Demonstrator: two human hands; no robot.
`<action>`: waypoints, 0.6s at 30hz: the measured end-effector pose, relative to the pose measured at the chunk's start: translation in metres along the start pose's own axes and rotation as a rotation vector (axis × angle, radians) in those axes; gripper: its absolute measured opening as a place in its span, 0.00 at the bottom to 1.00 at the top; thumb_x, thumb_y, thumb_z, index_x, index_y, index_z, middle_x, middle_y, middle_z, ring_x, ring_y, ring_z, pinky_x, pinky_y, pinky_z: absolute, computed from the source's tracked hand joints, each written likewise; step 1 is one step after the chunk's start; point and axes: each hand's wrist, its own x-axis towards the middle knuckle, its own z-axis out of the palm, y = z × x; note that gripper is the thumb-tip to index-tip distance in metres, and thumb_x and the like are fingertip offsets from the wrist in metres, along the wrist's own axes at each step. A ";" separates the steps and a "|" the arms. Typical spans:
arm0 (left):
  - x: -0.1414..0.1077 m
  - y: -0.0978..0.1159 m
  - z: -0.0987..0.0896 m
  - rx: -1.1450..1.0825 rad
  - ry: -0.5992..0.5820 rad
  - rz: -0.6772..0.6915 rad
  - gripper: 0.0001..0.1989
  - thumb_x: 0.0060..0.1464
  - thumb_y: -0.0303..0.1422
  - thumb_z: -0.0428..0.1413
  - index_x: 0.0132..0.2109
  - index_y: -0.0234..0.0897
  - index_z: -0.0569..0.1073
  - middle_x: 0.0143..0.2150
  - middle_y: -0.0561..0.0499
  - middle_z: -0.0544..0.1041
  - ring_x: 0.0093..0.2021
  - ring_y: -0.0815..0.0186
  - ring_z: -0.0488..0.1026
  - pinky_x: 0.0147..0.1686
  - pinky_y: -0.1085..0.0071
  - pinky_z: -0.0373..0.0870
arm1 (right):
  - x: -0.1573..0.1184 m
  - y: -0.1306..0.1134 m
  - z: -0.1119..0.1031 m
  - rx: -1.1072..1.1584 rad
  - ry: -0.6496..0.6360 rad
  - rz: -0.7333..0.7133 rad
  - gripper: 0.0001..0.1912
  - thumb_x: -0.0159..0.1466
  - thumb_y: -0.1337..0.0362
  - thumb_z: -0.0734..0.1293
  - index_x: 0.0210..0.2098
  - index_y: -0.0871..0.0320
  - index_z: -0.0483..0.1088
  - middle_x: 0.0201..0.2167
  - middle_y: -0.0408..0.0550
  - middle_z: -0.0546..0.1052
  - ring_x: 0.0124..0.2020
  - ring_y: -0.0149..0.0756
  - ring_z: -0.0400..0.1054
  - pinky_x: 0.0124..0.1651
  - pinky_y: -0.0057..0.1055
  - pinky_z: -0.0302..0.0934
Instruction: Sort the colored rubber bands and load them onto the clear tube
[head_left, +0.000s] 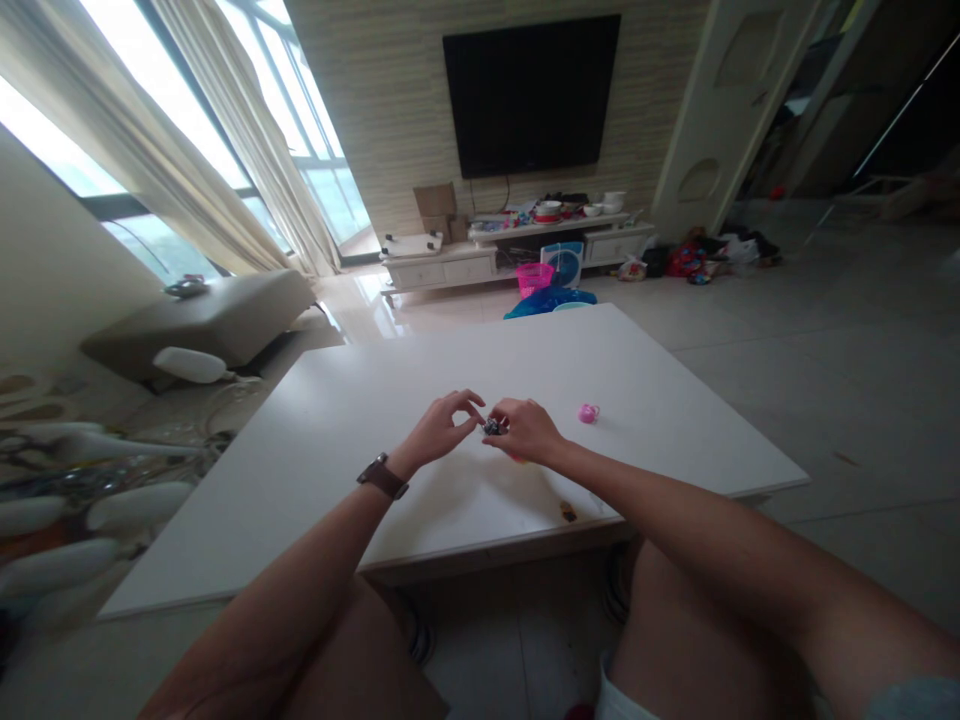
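Note:
Over the middle of the white table [420,400], my right hand [529,430] pinches a small dark-and-silver object [493,427] between thumb and fingers. Its exact kind is too small to make out. My left hand [444,428], with a dark watch [382,477] on the wrist, is just left of that object. Its thumb and fingers are curved and apart, the tips close to the object; whether they touch it I cannot tell. Beneath my right hand a bit of a red and yellow thing [520,459] shows, mostly hidden.
A small pink item [588,413] lies on the table to the right. A small brown and black item [568,512] is near the front edge. Left of the table stand white-padded chairs [142,505]. Beyond it are a blue bag [551,300] and a pink basket [534,279].

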 end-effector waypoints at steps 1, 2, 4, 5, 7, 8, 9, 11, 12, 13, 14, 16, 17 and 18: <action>0.000 -0.001 -0.001 0.019 0.026 -0.008 0.09 0.57 0.29 0.55 0.46 0.40 0.74 0.38 0.51 0.82 0.41 0.62 0.76 0.39 0.68 0.68 | 0.000 0.000 0.000 -0.002 0.002 -0.005 0.15 0.55 0.56 0.78 0.36 0.55 0.75 0.36 0.43 0.79 0.35 0.34 0.72 0.42 0.31 0.58; 0.000 -0.002 -0.001 0.039 0.041 -0.013 0.08 0.57 0.29 0.55 0.44 0.40 0.74 0.38 0.50 0.81 0.41 0.62 0.75 0.38 0.68 0.68 | 0.000 0.000 0.001 -0.004 0.003 -0.007 0.15 0.55 0.56 0.78 0.37 0.55 0.75 0.36 0.43 0.79 0.36 0.34 0.72 0.42 0.31 0.58; 0.000 -0.003 -0.001 0.079 0.033 -0.014 0.07 0.57 0.31 0.56 0.44 0.40 0.75 0.37 0.50 0.81 0.41 0.61 0.74 0.39 0.67 0.68 | 0.000 0.000 0.001 -0.006 -0.003 -0.007 0.15 0.55 0.56 0.78 0.37 0.55 0.75 0.36 0.43 0.79 0.36 0.34 0.72 0.42 0.31 0.57; 0.000 -0.003 0.000 0.091 0.011 -0.009 0.08 0.58 0.32 0.56 0.44 0.40 0.75 0.37 0.51 0.81 0.41 0.60 0.74 0.40 0.66 0.68 | 0.000 0.000 0.001 -0.007 -0.007 -0.006 0.15 0.55 0.55 0.78 0.37 0.55 0.75 0.36 0.43 0.79 0.36 0.34 0.72 0.43 0.31 0.57; -0.001 -0.001 0.002 0.093 -0.050 0.004 0.09 0.59 0.34 0.55 0.47 0.41 0.74 0.38 0.51 0.82 0.43 0.59 0.74 0.45 0.64 0.67 | 0.000 0.000 0.001 -0.014 -0.012 -0.005 0.14 0.56 0.55 0.77 0.37 0.55 0.75 0.36 0.43 0.79 0.37 0.34 0.72 0.43 0.32 0.57; -0.002 0.000 0.003 0.084 -0.083 0.008 0.09 0.60 0.34 0.55 0.48 0.42 0.73 0.40 0.51 0.82 0.45 0.59 0.74 0.48 0.62 0.67 | 0.000 0.000 0.001 -0.021 -0.014 -0.008 0.14 0.57 0.55 0.77 0.37 0.55 0.75 0.36 0.43 0.79 0.37 0.34 0.72 0.43 0.32 0.57; -0.002 0.001 0.005 0.073 -0.115 0.009 0.10 0.61 0.34 0.54 0.49 0.42 0.72 0.41 0.51 0.82 0.47 0.59 0.74 0.50 0.61 0.66 | 0.001 0.000 0.001 -0.030 -0.016 -0.013 0.13 0.58 0.55 0.76 0.36 0.56 0.75 0.36 0.43 0.79 0.37 0.35 0.72 0.43 0.32 0.57; -0.002 0.003 0.008 0.063 -0.165 0.004 0.10 0.61 0.34 0.53 0.50 0.42 0.70 0.43 0.51 0.82 0.50 0.58 0.74 0.54 0.59 0.63 | 0.001 0.000 0.001 -0.044 -0.024 -0.026 0.12 0.59 0.56 0.75 0.36 0.56 0.75 0.35 0.43 0.79 0.36 0.35 0.72 0.42 0.31 0.57; -0.002 0.003 0.009 0.069 -0.171 -0.001 0.10 0.62 0.34 0.53 0.50 0.42 0.70 0.43 0.51 0.82 0.51 0.58 0.74 0.55 0.58 0.62 | 0.001 0.000 0.001 -0.049 -0.027 -0.030 0.12 0.58 0.56 0.75 0.35 0.56 0.75 0.35 0.43 0.79 0.36 0.35 0.72 0.42 0.31 0.56; -0.002 0.002 0.009 0.080 -0.161 -0.008 0.10 0.62 0.34 0.53 0.50 0.42 0.70 0.42 0.52 0.82 0.50 0.58 0.74 0.55 0.57 0.61 | 0.001 0.000 0.001 -0.051 -0.027 -0.033 0.12 0.58 0.56 0.76 0.35 0.56 0.74 0.35 0.43 0.79 0.36 0.35 0.72 0.42 0.31 0.56; -0.002 0.001 0.009 0.092 -0.137 -0.016 0.10 0.62 0.34 0.53 0.50 0.42 0.70 0.41 0.52 0.82 0.49 0.59 0.74 0.55 0.57 0.61 | 0.001 0.000 0.001 -0.049 -0.024 -0.033 0.13 0.58 0.55 0.76 0.35 0.56 0.74 0.35 0.43 0.79 0.36 0.35 0.72 0.42 0.31 0.56; -0.002 -0.001 0.009 0.107 -0.065 -0.026 0.09 0.61 0.33 0.53 0.48 0.42 0.72 0.39 0.52 0.81 0.45 0.60 0.74 0.53 0.60 0.63 | 0.001 -0.001 0.000 -0.041 -0.015 -0.025 0.14 0.57 0.55 0.76 0.36 0.56 0.75 0.36 0.44 0.79 0.37 0.35 0.72 0.43 0.32 0.56; -0.001 -0.002 0.008 0.109 -0.030 -0.025 0.09 0.60 0.32 0.53 0.47 0.42 0.72 0.37 0.52 0.81 0.43 0.61 0.74 0.51 0.61 0.64 | 0.001 -0.001 0.000 -0.038 -0.012 -0.021 0.14 0.57 0.55 0.77 0.36 0.56 0.75 0.36 0.44 0.79 0.37 0.35 0.72 0.43 0.32 0.57; -0.001 -0.002 0.008 0.108 0.000 -0.019 0.08 0.60 0.31 0.54 0.46 0.41 0.73 0.37 0.52 0.81 0.42 0.61 0.74 0.50 0.62 0.65 | 0.001 -0.002 0.000 -0.034 -0.010 -0.019 0.14 0.57 0.55 0.77 0.36 0.56 0.75 0.36 0.44 0.79 0.37 0.35 0.72 0.43 0.32 0.57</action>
